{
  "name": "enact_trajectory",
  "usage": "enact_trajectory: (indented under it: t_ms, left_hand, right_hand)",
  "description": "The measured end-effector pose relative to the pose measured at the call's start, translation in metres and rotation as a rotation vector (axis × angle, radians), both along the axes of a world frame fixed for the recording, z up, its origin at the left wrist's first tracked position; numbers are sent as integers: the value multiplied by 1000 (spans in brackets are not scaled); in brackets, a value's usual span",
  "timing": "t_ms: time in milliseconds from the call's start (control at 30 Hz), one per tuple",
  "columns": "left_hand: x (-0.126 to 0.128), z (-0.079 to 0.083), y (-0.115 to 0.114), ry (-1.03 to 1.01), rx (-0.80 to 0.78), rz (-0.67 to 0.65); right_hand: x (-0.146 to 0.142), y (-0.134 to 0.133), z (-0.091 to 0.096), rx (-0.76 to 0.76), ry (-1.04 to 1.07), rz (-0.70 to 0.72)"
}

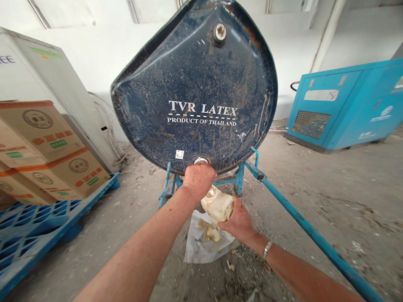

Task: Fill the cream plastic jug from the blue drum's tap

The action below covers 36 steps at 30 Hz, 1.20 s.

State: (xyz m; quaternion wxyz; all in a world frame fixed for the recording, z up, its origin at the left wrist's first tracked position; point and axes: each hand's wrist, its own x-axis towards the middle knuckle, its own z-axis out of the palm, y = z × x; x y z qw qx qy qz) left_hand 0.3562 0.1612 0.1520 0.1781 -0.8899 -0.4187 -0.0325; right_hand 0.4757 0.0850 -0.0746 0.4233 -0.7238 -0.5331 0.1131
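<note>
Cardboard boxes (pixel 47 147) sit stacked on a blue pallet (pixel 37 222) at nine o'clock. The left hand (pixel 198 179) is closed over the bung (pixel 200 160) at six o'clock on the dark blue drum (pixel 195 84), which lies sideways on its blue cradle (pixel 239 176), flat end facing the camera. Just below, the right hand (pixel 241 222) grips a dirty white jug (pixel 218 205), tilted with its mouth toward eleven o'clock; its contents cannot be seen. A stained sheet (pixel 201 247) lies beneath on the floor (pixel 330 188). A blue machine (pixel 346 105) stands at three o'clock.

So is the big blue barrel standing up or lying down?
Lying down: the barrel rests sideways on a blue stand, its round lettered end facing us.
</note>
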Motion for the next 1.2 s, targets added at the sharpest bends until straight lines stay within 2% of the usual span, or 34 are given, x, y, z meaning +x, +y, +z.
enact_trajectory:
  t_ms: [300,767,1200]
  left_hand:
    - [-1,0,-1,4,2,2]
    - [-2,-3,2,-30,30,-28]
    - [-2,-5,1,-40,40,-24]
  right_hand:
    - [1,2,-3,-9,-27,-14]
    - [0,-3,8,-14,-7,-1]
    - [-1,-4,7,-4,4,1]
